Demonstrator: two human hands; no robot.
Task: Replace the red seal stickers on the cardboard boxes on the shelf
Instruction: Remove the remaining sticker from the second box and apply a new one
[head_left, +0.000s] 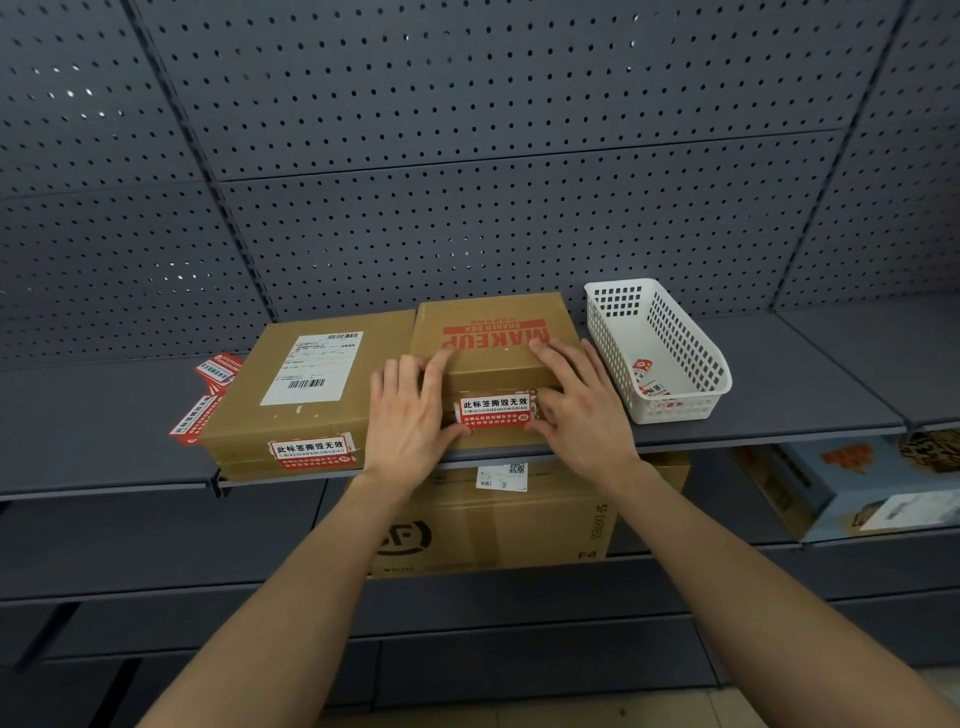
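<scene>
Pressing a red seal sticker (493, 412) onto the front edge of the MAKEUP box (496, 332), head cam: both hands are lying flat w/ fingers spread, gripping nothing. Left hand (410, 410) is touching the sticker's left end, right hand (576, 405) the right end. Box is sitting on the shelf (779, 374), just beside the shipping-label box (306, 384), which is already wearing its seal (313, 451). Spare stickers (205, 400) are lying at left; white basket (657, 348) at right is holding scraps. Prob. next: smoothing edges down firmly.
</scene>
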